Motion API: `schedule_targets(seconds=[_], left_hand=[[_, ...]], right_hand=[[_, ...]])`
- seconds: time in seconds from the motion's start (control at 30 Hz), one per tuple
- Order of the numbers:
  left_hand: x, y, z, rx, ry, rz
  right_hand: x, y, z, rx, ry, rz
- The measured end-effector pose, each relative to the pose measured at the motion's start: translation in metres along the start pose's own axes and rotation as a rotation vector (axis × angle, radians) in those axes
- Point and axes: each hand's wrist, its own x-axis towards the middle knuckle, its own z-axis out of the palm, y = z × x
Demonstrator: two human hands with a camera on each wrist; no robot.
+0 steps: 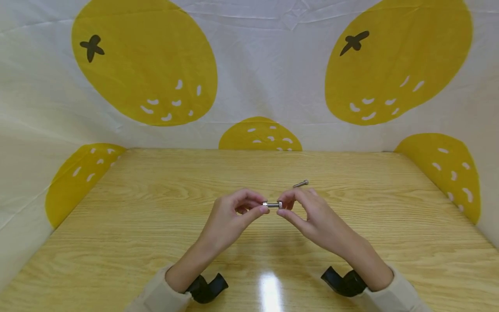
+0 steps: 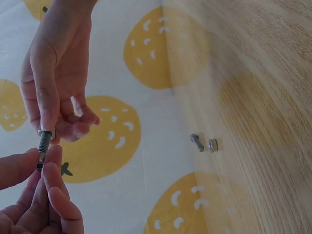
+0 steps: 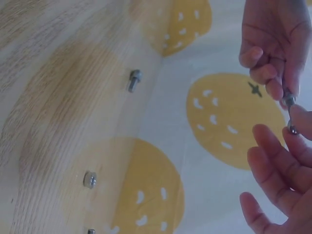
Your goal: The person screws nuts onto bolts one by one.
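Note:
Between both hands, a silver bolt (image 1: 273,205) with a threaded shank is held level, with a wider metal piece at each end. The left hand (image 1: 228,216) pinches its left end between thumb and fingers. At the other end, the right hand (image 1: 312,216) grips the wider piece with thumb and fingertips. In the left wrist view the thread of the bolt (image 2: 44,142) shows between the fingers. Fingertips cover parts of both ends, so I cannot tell for certain which is the head and which a nut.
A second bolt (image 1: 301,183) lies on the wooden table (image 1: 156,242) just beyond the right hand. A loose nut (image 3: 89,179) lies on the table, as does a small metal piece (image 3: 91,231) cut by the frame edge. A fruit-print cloth (image 1: 273,86) surrounds the back and sides.

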Motion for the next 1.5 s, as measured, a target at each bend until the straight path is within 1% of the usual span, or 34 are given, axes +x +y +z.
schedule_targets(seconds=[0.23, 0.47, 0.57, 0.7, 0.8, 0.93, 1.0, 1.3, 1.5], left_hand=[[0.0004, -0.0003, 0.0006, -0.011, -0.002, 0.009], [0.0019, -0.0016, 0.0008, -0.014, -0.005, 0.03], [0.0023, -0.0018, 0.0007, -0.011, 0.005, 0.02], [0.003, -0.0017, 0.0007, -0.011, 0.011, 0.014], [0.003, -0.0019, 0.0005, -0.011, 0.009, 0.014], [0.0028, -0.0019, 0.0002, -0.011, 0.008, 0.011], [0.0026, -0.0017, 0.0002, -0.012, 0.007, 0.008], [0.0017, -0.0003, -0.0004, -0.024, -0.006, 0.007], [0.0009, 0.0006, 0.0001, -0.033, -0.014, 0.027]], right_hand=[[0.0005, -0.001, 0.0005, 0.037, -0.052, 0.087], [0.0013, -0.0004, 0.0002, 0.007, -0.034, 0.123], [0.0008, -0.0021, -0.0014, 0.009, -0.019, 0.106], [0.001, -0.0031, -0.0013, -0.008, 0.003, 0.044], [0.0014, -0.0029, -0.0006, -0.012, 0.013, 0.017], [0.0013, -0.0023, -0.0002, -0.015, 0.02, -0.007], [0.001, -0.0021, -0.0002, -0.016, 0.016, -0.003], [0.0013, -0.0029, 0.0022, 0.027, -0.05, 0.118], [0.0019, -0.0025, 0.0045, 0.024, -0.046, 0.142]])
